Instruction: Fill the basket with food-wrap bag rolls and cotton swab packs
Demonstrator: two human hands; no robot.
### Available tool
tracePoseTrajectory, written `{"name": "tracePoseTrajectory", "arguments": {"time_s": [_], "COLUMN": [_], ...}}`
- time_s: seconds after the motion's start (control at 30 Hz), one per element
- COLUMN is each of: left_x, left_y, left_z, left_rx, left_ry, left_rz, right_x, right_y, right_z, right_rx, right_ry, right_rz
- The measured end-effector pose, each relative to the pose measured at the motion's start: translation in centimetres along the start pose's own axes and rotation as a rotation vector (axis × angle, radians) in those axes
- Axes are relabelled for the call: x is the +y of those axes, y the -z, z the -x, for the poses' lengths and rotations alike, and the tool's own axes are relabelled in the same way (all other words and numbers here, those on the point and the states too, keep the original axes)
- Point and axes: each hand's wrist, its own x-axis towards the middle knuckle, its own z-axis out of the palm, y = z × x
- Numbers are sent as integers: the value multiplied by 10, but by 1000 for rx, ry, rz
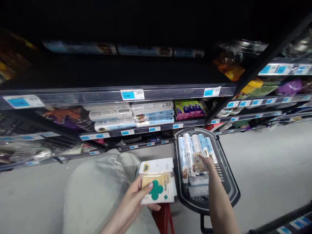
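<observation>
In the head view, my left hand (136, 193) is closed round a small stack of flat packets (156, 183). The front packet has a white header card, a pale wood-like front and a green clover print. Over on the right, my right hand (206, 161) reaches down into a black shopping basket (230, 185). Its fingers are closed at the edge of a tan, clear-wrapped flat packet (198, 162) that lies over several white and blue rolls (186, 152); part of the grip is hidden. Nearer me in the basket is a clear-wrapped pack (198, 187).
Store shelves (85, 92) with price tags run across the front. Several wrapped rolls (153, 115) and purple-green boxes (188, 110) stand on a lower shelf. The basket handle (202, 224) points toward me. Something red (163, 219) is below my left hand, beside my knee.
</observation>
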Motion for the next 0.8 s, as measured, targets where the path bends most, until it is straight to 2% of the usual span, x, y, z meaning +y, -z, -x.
{"name": "tracePoseTrajectory", "arguments": {"time_s": [0.1,0.2,0.37,0.5,0.63,0.8], "left_x": [0,1,1,0,-1,-1], "left_y": [0,0,1,4,6,8], "left_z": [0,1,2,0,-1,-1], "left_rx": [-3,-8,-19,-29,-60,-82], "left_ry": [-10,-5,-2,-2,-8,2], "left_rz": [7,8,-9,1,7,4], "right_x": [0,-6,-28,-39,-36,-27], "right_y": [2,3,4,4,2,-1], "right_z": [3,12,23,25,30,38], "right_rx": [-12,54,153,79,15,2], "right_ry": [22,85,333,500,559,590], "right_rz": [92,191,390,553,672,721]}}
